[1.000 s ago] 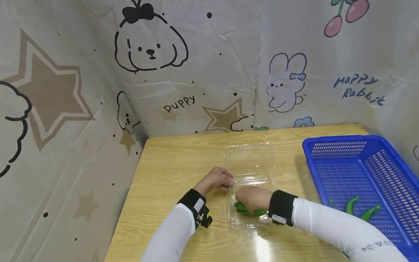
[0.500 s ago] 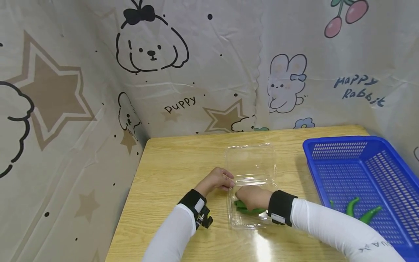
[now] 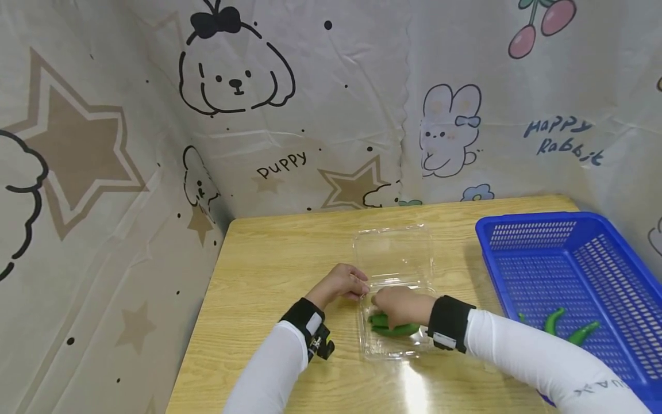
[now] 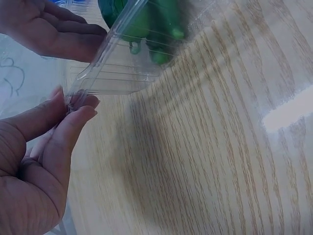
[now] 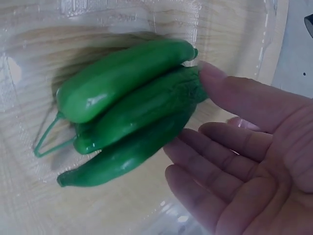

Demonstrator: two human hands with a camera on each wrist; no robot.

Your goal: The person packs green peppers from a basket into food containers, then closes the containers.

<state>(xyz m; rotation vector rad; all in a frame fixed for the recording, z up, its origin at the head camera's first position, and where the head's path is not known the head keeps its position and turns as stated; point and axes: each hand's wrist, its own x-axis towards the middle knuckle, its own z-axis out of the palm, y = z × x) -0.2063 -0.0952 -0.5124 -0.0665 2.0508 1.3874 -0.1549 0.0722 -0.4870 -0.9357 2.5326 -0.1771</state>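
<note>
A clear plastic clamshell box [image 3: 380, 349] lies on the table with its lid [image 3: 393, 253] folded back. Three green peppers [image 5: 129, 76] lie side by side in its base. My left hand [image 3: 341, 283] pinches the box's left edge near the hinge; in the left wrist view its thumb and finger [image 4: 73, 125] meet on the plastic rim. Over the peppers is my right hand [image 3: 403, 306], its fingers [image 5: 210, 161] loosely spread. In the right wrist view the thumb is at the peppers' tips, and the other fingers lie beside the lowest pepper; whether they touch it I cannot tell.
A blue perforated basket [image 3: 535, 218] stands at the right, holding a few more green peppers [image 3: 583, 332]. The wooden table [image 3: 274, 253] ends against a patterned cloth [image 3: 310, 69] at the back and left.
My right hand has shifted slightly up and away from the peppers, so more of them shows. The left hand stays at the box's edge.
</note>
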